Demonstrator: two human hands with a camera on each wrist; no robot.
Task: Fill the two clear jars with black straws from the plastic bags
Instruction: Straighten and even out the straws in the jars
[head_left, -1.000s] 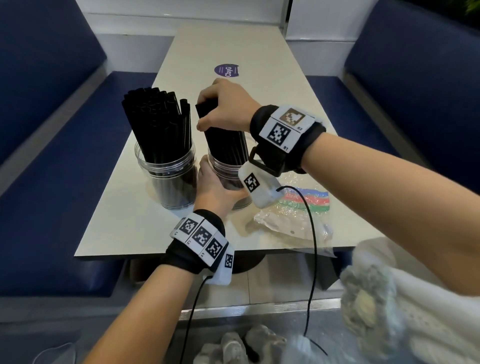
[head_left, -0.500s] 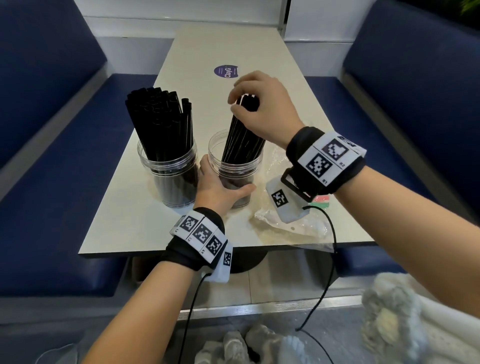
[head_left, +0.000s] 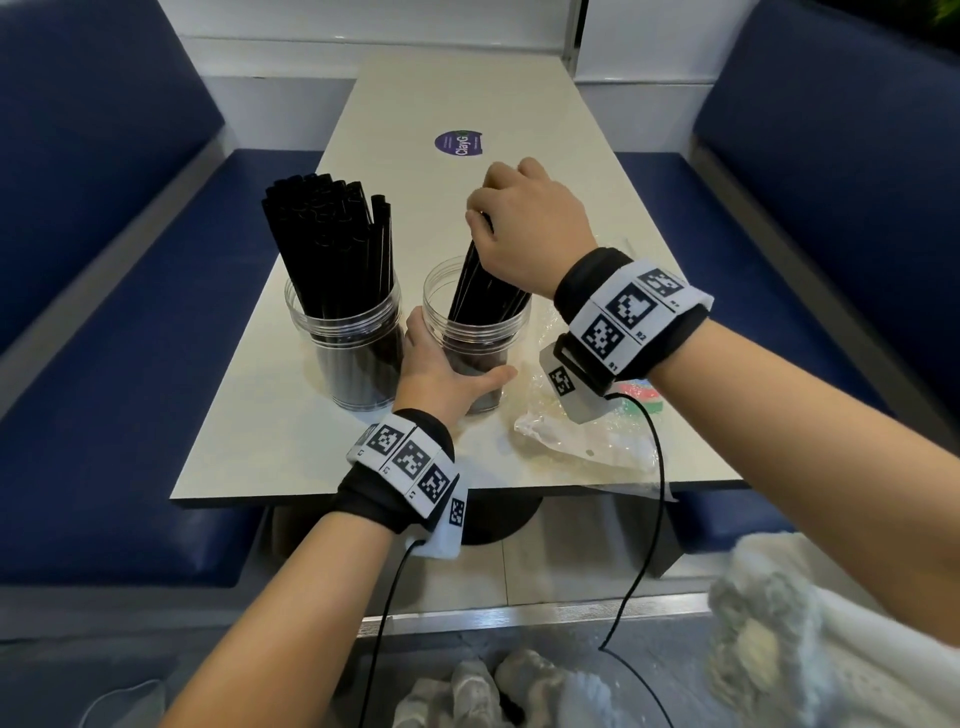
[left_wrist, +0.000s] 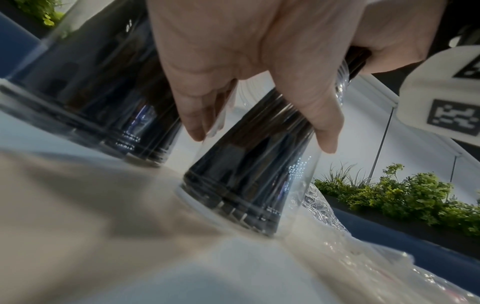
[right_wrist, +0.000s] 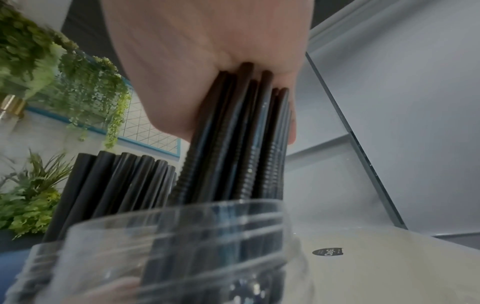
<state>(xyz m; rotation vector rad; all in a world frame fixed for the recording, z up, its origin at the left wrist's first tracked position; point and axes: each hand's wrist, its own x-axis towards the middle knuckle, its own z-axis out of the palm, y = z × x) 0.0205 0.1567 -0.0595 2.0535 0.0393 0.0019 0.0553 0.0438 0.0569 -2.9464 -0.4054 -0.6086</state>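
Two clear jars stand side by side on the white table (head_left: 291, 415). The left jar (head_left: 345, 353) is packed with upright black straws (head_left: 327, 244). My left hand (head_left: 441, 369) grips the right jar (head_left: 478, 332) low on its near side, thumb and fingers curled round its wall (left_wrist: 249, 170). My right hand (head_left: 524, 223) holds the top of a bundle of black straws (head_left: 483, 291) that stands in that jar and leans right. The right wrist view shows the bundle (right_wrist: 241, 133) running from my palm down into the jar mouth (right_wrist: 182, 226).
A crumpled clear plastic bag (head_left: 582, 436) lies on the table right of the jars, near the front edge. A round purple sticker (head_left: 458, 143) marks the far middle of the table. Blue bench seats (head_left: 104, 364) flank both sides.
My right hand has shifted rightward with the straw bundle, tilting it from near upright to leaning right inside the jar. The left hand has stayed on the right jar.
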